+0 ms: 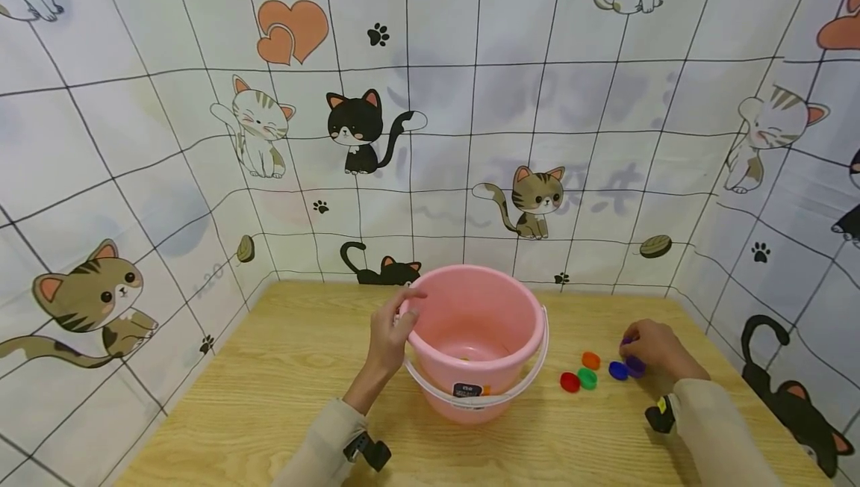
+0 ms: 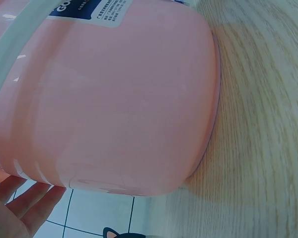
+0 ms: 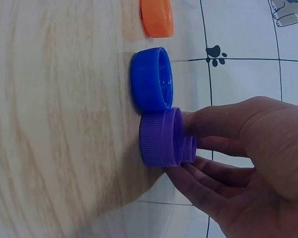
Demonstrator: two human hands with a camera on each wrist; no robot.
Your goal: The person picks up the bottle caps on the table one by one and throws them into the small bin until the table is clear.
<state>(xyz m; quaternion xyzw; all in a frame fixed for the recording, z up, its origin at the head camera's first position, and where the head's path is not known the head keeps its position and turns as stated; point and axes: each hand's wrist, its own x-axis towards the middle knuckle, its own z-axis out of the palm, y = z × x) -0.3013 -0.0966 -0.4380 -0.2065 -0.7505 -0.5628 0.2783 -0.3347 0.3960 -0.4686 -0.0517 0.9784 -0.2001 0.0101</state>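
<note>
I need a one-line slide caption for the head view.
Left hand holds pink bucket by its rim; right hand pinches purple cap near blue cap, orange cap, green cap and red cap.

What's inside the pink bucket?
In the pink bucket, the inner wall shows, and low down a small yellowish bit, too small to identify; the near side hides part of the floor.

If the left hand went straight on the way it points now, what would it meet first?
The pink bucket: the left hand is at its rim, fingers against the outer wall, so it would likely push into it at once, though depth is hard to judge.
</note>
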